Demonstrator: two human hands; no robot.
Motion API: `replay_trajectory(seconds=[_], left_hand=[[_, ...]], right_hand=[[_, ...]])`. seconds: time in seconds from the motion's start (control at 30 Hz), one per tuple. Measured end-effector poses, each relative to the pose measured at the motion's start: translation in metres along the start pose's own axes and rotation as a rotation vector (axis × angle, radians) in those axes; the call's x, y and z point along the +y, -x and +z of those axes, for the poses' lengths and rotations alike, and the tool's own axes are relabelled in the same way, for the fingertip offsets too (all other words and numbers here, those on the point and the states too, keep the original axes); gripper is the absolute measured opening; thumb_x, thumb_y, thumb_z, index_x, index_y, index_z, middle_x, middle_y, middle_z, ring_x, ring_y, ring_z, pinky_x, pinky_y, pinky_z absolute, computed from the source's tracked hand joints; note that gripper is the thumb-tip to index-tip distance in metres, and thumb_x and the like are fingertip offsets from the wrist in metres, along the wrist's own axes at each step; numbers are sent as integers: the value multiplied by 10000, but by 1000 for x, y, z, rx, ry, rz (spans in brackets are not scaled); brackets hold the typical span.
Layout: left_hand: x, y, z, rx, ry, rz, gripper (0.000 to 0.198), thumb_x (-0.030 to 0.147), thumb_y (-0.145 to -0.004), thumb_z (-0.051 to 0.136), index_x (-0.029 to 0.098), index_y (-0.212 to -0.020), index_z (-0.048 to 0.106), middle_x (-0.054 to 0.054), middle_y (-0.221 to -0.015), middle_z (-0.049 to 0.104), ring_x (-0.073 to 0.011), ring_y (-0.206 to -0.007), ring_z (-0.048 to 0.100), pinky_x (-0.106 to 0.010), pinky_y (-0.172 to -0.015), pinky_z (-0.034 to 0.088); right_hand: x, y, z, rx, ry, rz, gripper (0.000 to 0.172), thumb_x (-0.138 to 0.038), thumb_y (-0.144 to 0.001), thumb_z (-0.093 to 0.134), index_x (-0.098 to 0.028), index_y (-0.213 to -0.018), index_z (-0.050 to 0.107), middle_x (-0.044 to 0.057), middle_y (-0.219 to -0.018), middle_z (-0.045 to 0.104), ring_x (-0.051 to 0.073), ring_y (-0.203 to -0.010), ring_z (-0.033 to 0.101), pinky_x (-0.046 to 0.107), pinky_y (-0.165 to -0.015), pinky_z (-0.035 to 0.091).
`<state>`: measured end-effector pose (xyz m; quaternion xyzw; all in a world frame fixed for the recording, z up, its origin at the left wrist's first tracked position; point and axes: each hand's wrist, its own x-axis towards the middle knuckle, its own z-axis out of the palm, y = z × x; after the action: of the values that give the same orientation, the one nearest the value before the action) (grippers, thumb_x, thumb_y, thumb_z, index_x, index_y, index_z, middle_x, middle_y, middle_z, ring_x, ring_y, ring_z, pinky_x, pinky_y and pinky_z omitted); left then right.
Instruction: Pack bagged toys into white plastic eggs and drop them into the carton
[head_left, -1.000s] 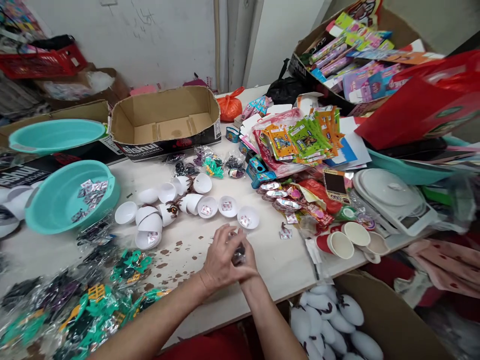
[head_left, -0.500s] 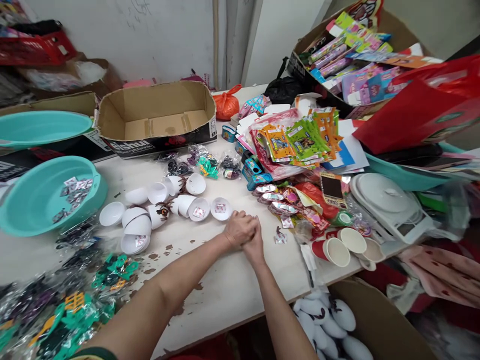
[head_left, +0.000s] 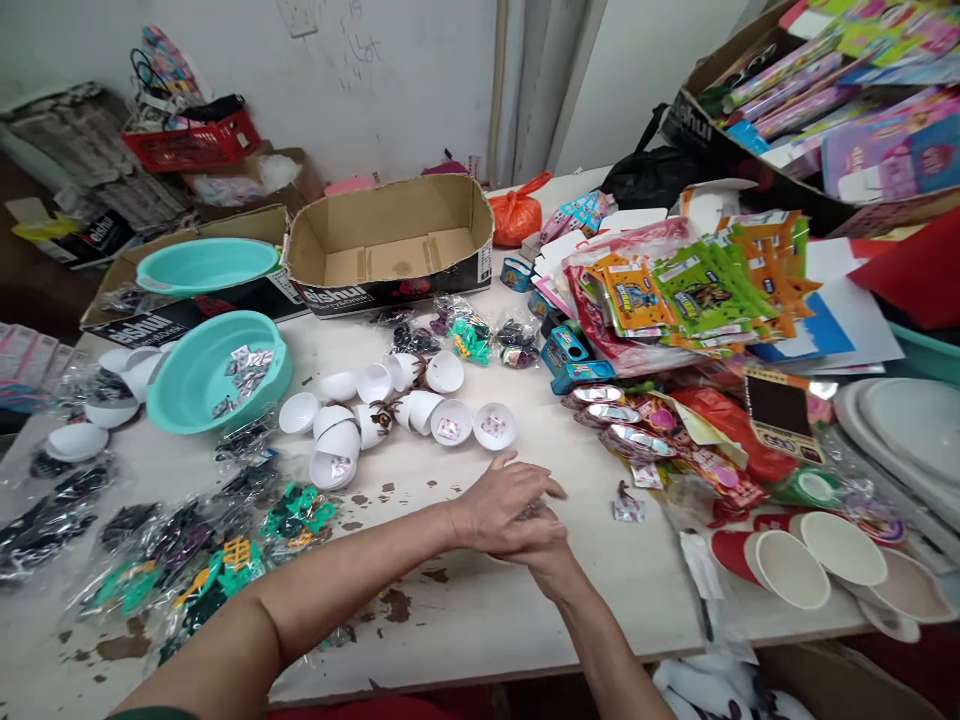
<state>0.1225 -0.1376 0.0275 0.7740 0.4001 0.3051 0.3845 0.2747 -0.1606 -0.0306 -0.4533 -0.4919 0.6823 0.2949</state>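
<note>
Low over the counter (head_left: 465, 620), the left hand (head_left: 499, 510) lies cupped on top of the right hand (head_left: 544, 545), both closed around a small crinkly packet (head_left: 531, 512) (mostly hidden). Just beyond them, white egg-shell halves (head_left: 495, 425) sit open-side up, some holding tiny packets, near a teal basin (head_left: 217, 370).

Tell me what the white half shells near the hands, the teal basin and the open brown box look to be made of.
White half-egg shells: apparently thin moulded plastic, smooth with a soft sheen.
Round teal basin: likely plastic, one even colour, smooth rolled rim.
Open brown box: cardboard, matte, with folded flaps showing inside.
</note>
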Motion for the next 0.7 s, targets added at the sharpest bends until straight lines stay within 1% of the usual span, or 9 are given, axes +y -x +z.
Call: replay_trajectory(seconds=[0.1, 0.2, 0.23, 0.3, 0.43, 0.5, 0.57, 0.63, 0.7], left_hand=[[-24, 2, -42, 201, -81, -259, 483, 419, -878, 510, 202, -1306, 462, -102, -1282, 563, -244, -1166, 521, -395, -1007, 393], [-64, -5, -87, 430, -446, -578, 445, 368, -870, 521, 170, -1268, 511, -113, -1195, 583, -254, -1114, 515, -381, -981, 397], [-79, -10, -99, 431, -579, -659, 444, 376, -856, 539, 165, -1246, 534, -118, -1176, 581, -268, -1113, 501, -390, -978, 390], [-105, -23, -113, 321, -770, -774, 474, 424, -810, 592, 145, -1193, 579, -138, -1171, 563, -302, -1137, 459, -413, -974, 374], [-136, -50, -115, 134, -838, -856, 324, 306, -761, 654, 107, -1016, 662, -165, -1138, 565, -311, -1142, 437, -394, -956, 356], [-140, -58, -115, 159, -812, -864, 222, 195, -794, 589, 111, -986, 663, -162, -1094, 586, -294, -1114, 469, -371, -918, 374], [-135, -59, -120, 209, -809, -886, 257, 158, -851, 487, 107, -1061, 625, -166, -1092, 592, -288, -1076, 509, -367, -871, 400], [-121, -48, -127, 297, -783, -886, 337, 161, -905, 371, 104, -1193, 537, -157, -1081, 603, -270, -1001, 558, -363, -830, 426], [-100, -23, -129, 429, -659, -794, 404, 162, -916, 317, 121, -1300, 436, -125, -1073, 615, -242, -937, 589, -348, -811, 451]], right_hand=[[4, -4, 10, 11, -163, 71, 645, -304, -539, 857, -217, -1116, 583, 43, -1022, 674, 271, -962, 618, 409, -890, 478], [10, 0, 8, 94, -164, 134, 667, -324, -543, 863, -206, -1131, 571, 47, -1020, 678, 251, -940, 619, 374, -872, 471], [11, 2, 8, 118, -154, 144, 663, -328, -542, 865, -204, -1124, 572, 48, -1020, 678, 250, -946, 617, 369, -871, 469], [12, 5, 8, 144, -136, 147, 647, -332, -542, 866, -201, -1105, 576, 45, -1002, 682, 250, -940, 618, 369, -869, 468], [6, 9, 16, 135, -103, 138, 626, -338, -550, 860, -188, -1091, 582, 45, -976, 681, 248, -918, 620, 375, -869, 471], [4, 11, 18, 145, -101, 149, 626, -339, -547, 859, -186, -1088, 583, 43, -964, 682, 247, -908, 619, 377, -865, 474], [5, 14, 17, 182, -124, 164, 622, -327, -537, 865, -194, -1075, 584, 36, -955, 684, 243, -899, 619, 375, -859, 476], [7, 17, 14, 220, -166, 176, 607, -314, -524, 871, -204, -1052, 590, 30, -945, 686, 239, -883, 621, 371, -846, 480], [8, 19, 12, 242, -223, 186, 602, -312, -515, 872, -209, -1041, 598, 34, -960, 685, 245, -888, 622, 379, -842, 485]])
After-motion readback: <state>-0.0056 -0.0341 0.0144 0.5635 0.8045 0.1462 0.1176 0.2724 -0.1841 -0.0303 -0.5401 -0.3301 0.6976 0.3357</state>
